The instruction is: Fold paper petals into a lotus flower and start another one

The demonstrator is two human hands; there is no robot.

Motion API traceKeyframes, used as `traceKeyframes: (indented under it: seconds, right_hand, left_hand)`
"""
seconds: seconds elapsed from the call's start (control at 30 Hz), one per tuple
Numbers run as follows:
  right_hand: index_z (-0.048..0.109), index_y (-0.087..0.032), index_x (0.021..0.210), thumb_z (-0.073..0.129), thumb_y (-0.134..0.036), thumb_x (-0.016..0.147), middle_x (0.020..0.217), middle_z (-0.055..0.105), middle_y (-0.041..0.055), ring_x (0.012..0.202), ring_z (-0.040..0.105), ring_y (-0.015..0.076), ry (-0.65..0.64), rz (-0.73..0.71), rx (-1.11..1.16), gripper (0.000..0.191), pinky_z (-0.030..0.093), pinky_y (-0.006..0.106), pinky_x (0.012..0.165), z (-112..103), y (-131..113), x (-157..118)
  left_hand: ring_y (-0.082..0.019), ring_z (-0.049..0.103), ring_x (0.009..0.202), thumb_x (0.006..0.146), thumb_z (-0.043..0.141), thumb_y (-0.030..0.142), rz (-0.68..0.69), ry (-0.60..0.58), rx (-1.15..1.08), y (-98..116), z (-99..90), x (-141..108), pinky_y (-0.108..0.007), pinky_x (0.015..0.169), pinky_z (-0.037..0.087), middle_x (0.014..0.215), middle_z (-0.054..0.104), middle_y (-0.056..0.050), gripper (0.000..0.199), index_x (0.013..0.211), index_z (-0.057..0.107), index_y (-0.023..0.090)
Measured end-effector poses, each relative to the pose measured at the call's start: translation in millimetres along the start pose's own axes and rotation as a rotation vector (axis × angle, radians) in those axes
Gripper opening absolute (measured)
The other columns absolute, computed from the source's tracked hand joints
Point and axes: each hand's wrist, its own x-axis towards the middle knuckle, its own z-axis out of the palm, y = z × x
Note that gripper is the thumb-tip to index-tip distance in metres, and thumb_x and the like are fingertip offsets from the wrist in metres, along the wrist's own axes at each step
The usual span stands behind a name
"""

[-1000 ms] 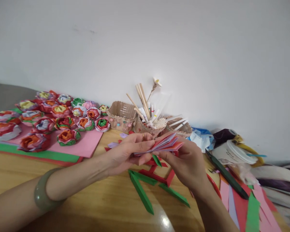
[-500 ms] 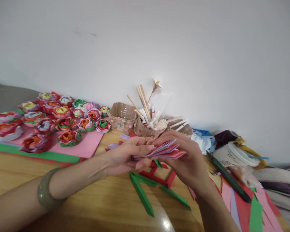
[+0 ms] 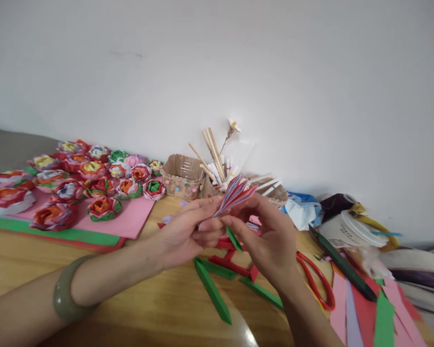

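Observation:
A fanned bundle of folded paper [image 3: 235,195] in purple, pink and red points up and to the right between my hands. My left hand [image 3: 198,224] pinches its lower end between thumb and fingers. My right hand [image 3: 271,236] closes on the bundle from the right, its thumb pressed near the base and its other fingers partly hidden behind the paper. Below the hands, folded green paper strips [image 3: 213,291] and folded red paper strips [image 3: 226,264] lie on the wooden table [image 3: 148,299].
Several layered paper flowers [image 3: 103,207] sit on coloured sheets [image 3: 137,217] at left. Against the wall stand a decorated basket [image 3: 183,178] and sticks [image 3: 213,149]. Red-handled scissors [image 3: 318,284], a dark green cutter [image 3: 343,265], a white tub [image 3: 354,231] and paper strips [image 3: 361,308] lie right.
The paper bundle has tilted from nearly flat to pointing upward, its layers more fanned. My right hand has shifted down from over it to its base, uncovering the scissors' red handle.

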Motion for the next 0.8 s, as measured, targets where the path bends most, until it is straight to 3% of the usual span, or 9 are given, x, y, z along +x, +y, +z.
traceKeyframes:
  seconds: [0.1, 0.27, 0.4, 0.57, 0.8]
  right_hand:
    - [0.057, -0.018, 0.075, 0.067, -0.023, 0.075, 0.065, 0.058, -0.0023, 0.056, 0.051, 0.0106, 0.011, 0.033, -0.032, 0.011, 0.043, 0.022, 0.051, -0.6, -0.8, -1.1]
    - [0.06, -0.018, 0.077, 0.062, -0.015, 0.078, 0.07, 0.063, -0.0007, 0.061, 0.055, 0.0109, 0.031, -0.038, -0.06, 0.004, 0.044, 0.022, 0.055, -1.3, -5.7, -0.9]
    - [0.061, -0.018, 0.075, 0.056, -0.009, 0.079, 0.071, 0.065, 0.0006, 0.062, 0.057, 0.0112, 0.072, -0.062, -0.109, 0.01, 0.045, 0.022, 0.056, -0.2, -8.6, -0.4]
    - [0.057, -0.018, 0.065, 0.053, -0.006, 0.074, 0.059, 0.061, -0.0024, 0.051, 0.051, 0.0087, 0.127, -0.017, -0.163, 0.016, 0.042, 0.02, 0.048, 4.1, -8.1, -2.9]
    - [0.059, -0.018, 0.072, 0.058, -0.013, 0.074, 0.063, 0.062, -0.0015, 0.05, 0.051, 0.0088, 0.102, 0.071, -0.151, 0.006, 0.041, 0.02, 0.045, 4.4, -8.6, -2.1]
  left_hand:
    - [-0.003, 0.009, 0.04, 0.076, 0.063, 0.03, -0.002, -0.003, -0.009, 1.3, 0.1, -1.1, -0.012, 0.038, 0.015, 0.042, 0.024, 0.011, 0.017, 0.082, 0.061, 0.013]
    - [-0.003, 0.009, 0.04, 0.078, 0.061, 0.031, 0.008, -0.023, -0.002, 3.3, 3.0, -3.0, -0.013, 0.037, 0.015, 0.043, 0.023, 0.01, 0.018, 0.078, 0.061, 0.013]
    - [-0.003, 0.009, 0.039, 0.079, 0.06, 0.028, -0.017, -0.033, -0.02, 1.8, 3.0, -3.2, -0.014, 0.036, 0.013, 0.043, 0.025, 0.011, 0.016, 0.076, 0.059, 0.012]
    - [-0.003, 0.009, 0.039, 0.081, 0.058, 0.026, -0.013, 0.017, -0.022, 0.1, 3.8, -1.7, -0.014, 0.036, 0.014, 0.042, 0.029, 0.01, 0.015, 0.076, 0.058, 0.012]
    - [-0.003, 0.008, 0.039, 0.073, 0.066, 0.023, -0.057, 0.075, -0.082, 2.9, 9.4, -3.2, -0.013, 0.035, 0.014, 0.039, 0.026, 0.011, 0.016, 0.068, 0.057, 0.012]
